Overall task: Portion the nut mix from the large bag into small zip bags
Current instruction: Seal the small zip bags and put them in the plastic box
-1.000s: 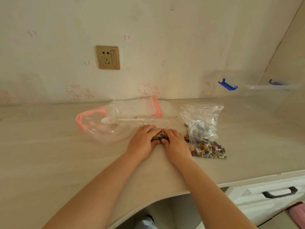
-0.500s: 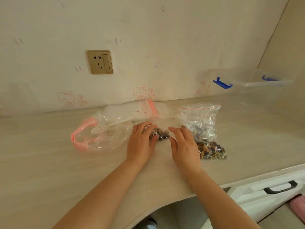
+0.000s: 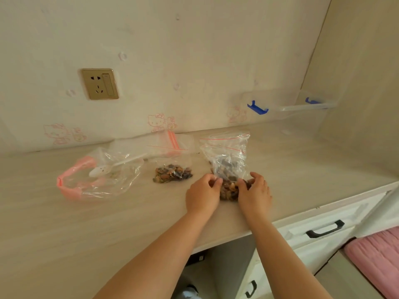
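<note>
Left hand (image 3: pixel 203 194) & right hand (image 3: pixel 254 195) pinch either side of a filled zip bag (image 3: pixel 226 167) near the counter's (image 3: pixel 108 223) front edge, right of centre. A second portion (image 3: pixel 172 174) lies just left; the big bag (image 3: pixel 101 175), w/ spoon (image 3: pixel 103 169), looks near empty toward the left end. Step: prob. settling nuts. Next calls for pressing the zip closed.

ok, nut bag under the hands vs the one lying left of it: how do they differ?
The right nut bag is gripped at its base by the left hand and right hand; the middle nut bag lies untouched. The right one stands bunched upward; the middle lies flat. Both are clear with red zip strips and hold mixed nuts.
</note>
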